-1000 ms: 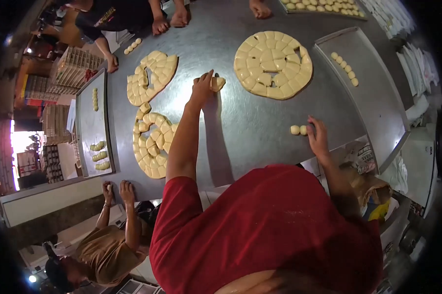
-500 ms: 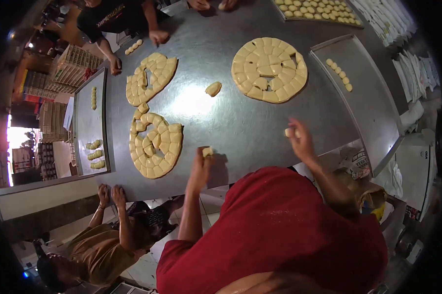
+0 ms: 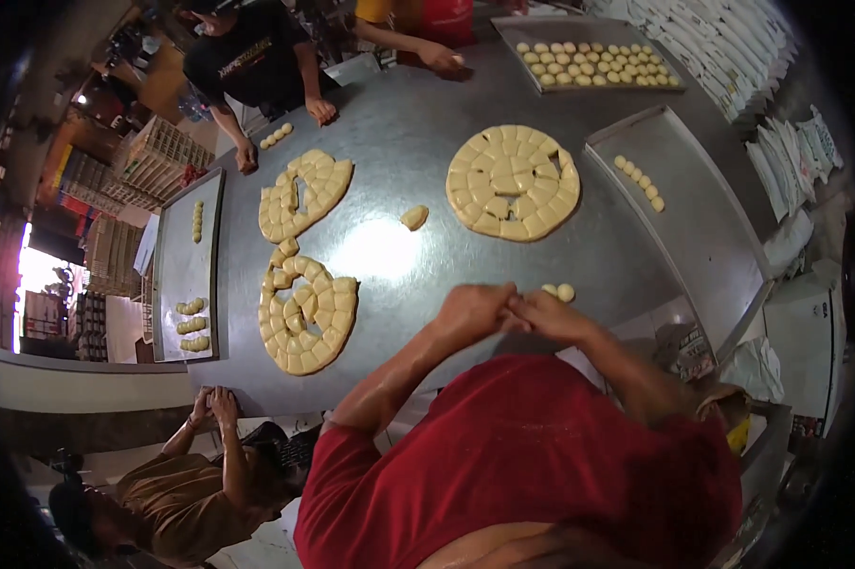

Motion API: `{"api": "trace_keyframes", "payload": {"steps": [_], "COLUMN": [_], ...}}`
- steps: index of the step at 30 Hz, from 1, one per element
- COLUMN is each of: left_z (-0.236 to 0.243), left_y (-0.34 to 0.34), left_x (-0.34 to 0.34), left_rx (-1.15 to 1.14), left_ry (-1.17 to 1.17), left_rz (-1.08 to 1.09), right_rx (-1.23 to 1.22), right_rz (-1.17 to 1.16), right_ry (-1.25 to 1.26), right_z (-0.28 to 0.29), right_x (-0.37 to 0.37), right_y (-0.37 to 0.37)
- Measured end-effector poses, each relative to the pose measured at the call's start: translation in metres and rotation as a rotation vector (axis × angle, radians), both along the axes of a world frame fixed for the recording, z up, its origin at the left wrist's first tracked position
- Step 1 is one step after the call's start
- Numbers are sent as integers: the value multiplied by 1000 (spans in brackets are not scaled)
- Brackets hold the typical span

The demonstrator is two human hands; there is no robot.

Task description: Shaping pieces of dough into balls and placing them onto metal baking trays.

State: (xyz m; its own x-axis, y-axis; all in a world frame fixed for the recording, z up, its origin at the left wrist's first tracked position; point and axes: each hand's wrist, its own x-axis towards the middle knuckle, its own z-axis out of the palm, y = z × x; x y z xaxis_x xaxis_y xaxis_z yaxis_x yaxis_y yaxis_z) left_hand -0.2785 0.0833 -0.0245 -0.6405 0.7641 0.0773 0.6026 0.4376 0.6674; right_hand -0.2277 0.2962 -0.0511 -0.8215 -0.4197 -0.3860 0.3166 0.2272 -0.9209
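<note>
i see my left hand [image 3: 475,308] and my right hand [image 3: 553,318] brought together just above the near edge of the steel table [image 3: 409,114], knuckles touching. both hands are closed, fingers curled in toward each other; whether a piece of dough sits pressed between them i cannot tell, since the palms hide it. just beyond my right hand, two small dough balls [image 3: 558,291] lie on the table, side by side and touching each other.

farther out, a lone cut dough piece [image 3: 413,217] lies by itself in the bright patch of the table, well apart from my hands. to its right is a round slab of dough cut into squares [image 3: 513,182], with a few pieces missing near its middle. on the left, two more cut slabs: a near one [image 3: 309,313] with gaps in it, and a far one [image 3: 304,192] beyond it, almost touching.

to the right, a metal tray [image 3: 702,218] holds a short row of dough balls [image 3: 639,182] near its far end. a far tray [image 3: 593,64] is filled with rows of balls. a left tray [image 3: 186,266] carries a few shaped pieces.

across the table, other people's hands rest on its far edge; one person crouches at the lower left.
</note>
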Motion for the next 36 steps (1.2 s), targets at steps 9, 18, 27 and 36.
{"api": "trace_keyframes", "payload": {"steps": [9, 18, 27, 36], "left_z": [-150, -154, -149, -159], "left_y": [-103, -22, -118, -113], "left_x": [2, -39, -52, -9], "left_rx": [-135, -194, -406, -283], "left_ry": [94, 222, 178, 388], "left_rz": [168, 711, 681, 225], "right_rx": [33, 1362, 1243, 886], "right_rz": [-663, -373, -366, -190], "right_ry": [213, 890, 525, 721], "right_z": [-76, -128, -130, -153], "right_x": [70, 0, -1, 31], "right_y": [120, 143, 197, 195]}}
